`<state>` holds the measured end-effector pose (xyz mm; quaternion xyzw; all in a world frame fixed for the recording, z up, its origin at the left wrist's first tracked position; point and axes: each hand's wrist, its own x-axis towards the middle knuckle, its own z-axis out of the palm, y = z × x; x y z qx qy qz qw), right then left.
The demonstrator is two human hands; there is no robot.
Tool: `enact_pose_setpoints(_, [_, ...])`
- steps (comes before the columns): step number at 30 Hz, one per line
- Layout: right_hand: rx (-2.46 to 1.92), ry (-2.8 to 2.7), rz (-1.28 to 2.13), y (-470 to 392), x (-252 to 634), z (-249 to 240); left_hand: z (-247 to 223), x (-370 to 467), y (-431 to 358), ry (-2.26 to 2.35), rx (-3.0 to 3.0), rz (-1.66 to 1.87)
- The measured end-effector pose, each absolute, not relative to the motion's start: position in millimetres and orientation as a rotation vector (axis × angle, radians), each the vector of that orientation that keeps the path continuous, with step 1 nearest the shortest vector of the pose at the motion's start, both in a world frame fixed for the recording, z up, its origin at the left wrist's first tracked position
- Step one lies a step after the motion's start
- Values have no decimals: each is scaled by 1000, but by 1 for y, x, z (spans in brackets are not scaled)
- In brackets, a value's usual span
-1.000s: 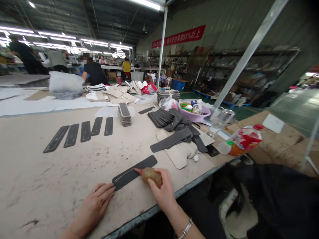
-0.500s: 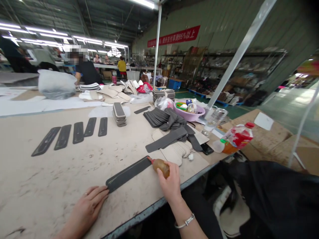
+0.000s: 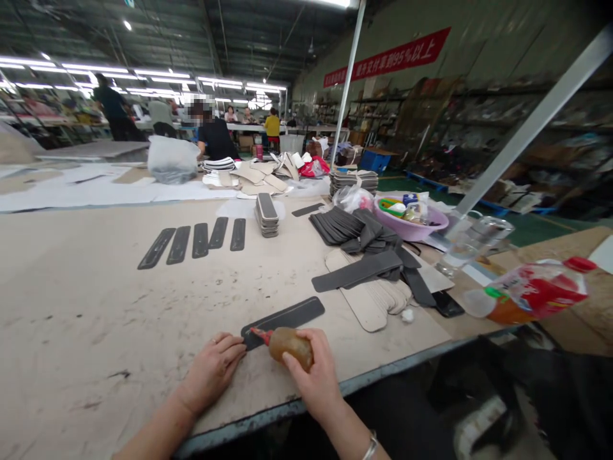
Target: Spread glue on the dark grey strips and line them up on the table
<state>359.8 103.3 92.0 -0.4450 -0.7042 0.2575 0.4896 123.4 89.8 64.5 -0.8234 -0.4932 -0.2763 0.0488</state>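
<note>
A dark grey rounded strip (image 3: pixel 297 317) lies flat on the table, with a thin glossy line along its far edge. The fingers of my left hand (image 3: pixel 218 367) are pressed together on its left end, thumb out of sight. My right hand (image 3: pixel 313 370) is wrapped round an amber glue bottle (image 3: pixel 286 347), tilted so that its red nozzle points left. The nozzle tip is over the strip's near left part, close to my left fingertips; whether it touches cannot be made out. Several similar strips (image 3: pixel 200 241) with glossy outlines lie apart at the far left.
A short stack of pieces (image 3: pixel 267 216) stands mid-table. Right of it are a heap of dark strips (image 3: pixel 338 225), beige pieces (image 3: pixel 364 306), a pink basin (image 3: pixel 416 229), a glass jar (image 3: pixel 474 243), a phone (image 3: pixel 449 304) and a juice bottle (image 3: pixel 536 294). A metal post (image 3: pixel 531 128) rises at the right.
The glue bottle in my right hand has moved from the strip's far right end to its left end. My left hand stays at the left end. The camera view has turned left.
</note>
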Motion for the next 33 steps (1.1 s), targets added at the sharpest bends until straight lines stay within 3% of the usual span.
enact_pose_setpoints(14, [-1153, -1725, 667, 94, 372, 96, 59, 122, 92, -1541, -2523, -836])
enact_pose_setpoints(28, [-1383, -1574, 185, 126, 445, 103, 62, 118, 98, -1400, -2449, -896])
enact_pose_setpoints(33, [-1208, -1628, 362, 118, 419, 106, 62, 117, 100, -1386, -2489, -879])
